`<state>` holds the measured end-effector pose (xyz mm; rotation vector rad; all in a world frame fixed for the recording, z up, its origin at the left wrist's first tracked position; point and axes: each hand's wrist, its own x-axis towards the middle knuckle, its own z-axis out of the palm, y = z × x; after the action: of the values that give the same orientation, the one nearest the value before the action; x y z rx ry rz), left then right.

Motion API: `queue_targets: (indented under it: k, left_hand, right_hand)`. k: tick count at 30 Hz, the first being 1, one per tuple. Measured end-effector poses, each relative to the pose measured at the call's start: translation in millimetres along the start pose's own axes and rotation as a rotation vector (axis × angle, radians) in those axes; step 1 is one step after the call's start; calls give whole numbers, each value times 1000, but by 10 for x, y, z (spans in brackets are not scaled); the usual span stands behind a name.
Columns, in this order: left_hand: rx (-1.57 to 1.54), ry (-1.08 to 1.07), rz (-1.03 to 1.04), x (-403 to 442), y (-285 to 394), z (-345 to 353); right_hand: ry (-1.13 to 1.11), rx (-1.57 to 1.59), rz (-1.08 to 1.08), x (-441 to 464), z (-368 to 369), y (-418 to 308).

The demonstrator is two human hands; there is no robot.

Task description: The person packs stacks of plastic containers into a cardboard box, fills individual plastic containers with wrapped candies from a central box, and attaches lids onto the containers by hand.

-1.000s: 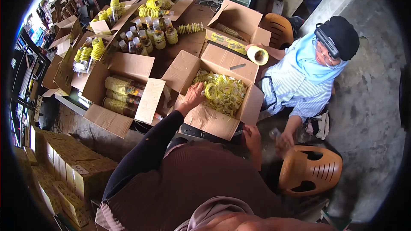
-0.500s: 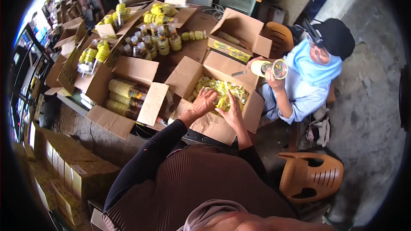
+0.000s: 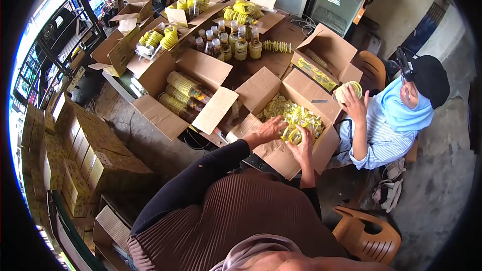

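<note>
An open cardboard box [image 3: 248, 126] in front of me holds a heap of small yellow-and-white packets [image 3: 306, 115]. My right hand [image 3: 303, 148] is closed around a clear plastic cup [image 3: 291, 134] with a yellowish rim, tilted over the packets. Beside the cup, my left hand [image 3: 269, 130] reaches into the box from the left. Its fingers are bent together at the packets, and whatever lies between them is hidden.
To the right, a seated person [image 3: 391, 115] holds a cup-like container [image 3: 349, 91]. An open box of stacked yellow-rimmed cups [image 3: 181, 93] stands left. Filled jars [image 3: 241, 45] crowd the table's back. An orange chair [image 3: 369, 233] is at lower right, stacked cartons [image 3: 105, 155] at lower left.
My view has shifted left, so things sit further right and lower. My right hand, open over the packets before, now grips a clear cup. The other person's container is turned differently.
</note>
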<state>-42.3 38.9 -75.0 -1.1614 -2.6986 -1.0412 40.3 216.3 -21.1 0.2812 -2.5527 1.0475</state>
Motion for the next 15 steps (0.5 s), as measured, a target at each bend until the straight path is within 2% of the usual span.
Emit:
queue_targets:
  k: [2,5,8,10,15]
  left_hand:
    - [4,91,-18,-68,-164,85]
    - [6,82,-97,-85,-276,38]
    - [135,90,-127,-41,-330,21]
    - [209,13,-180,-37,-288,-21]
    - [223,-124,-296,64,-277,44]
  right_hand:
    - [29,34,4,-24,-37,32]
    - [45,91,74,-24,-140,89]
    - [95,19,113,-50,-258,153]
    - [123,-26,123,-108,-253,272]
    - [118,118,274,-151,-313,373]
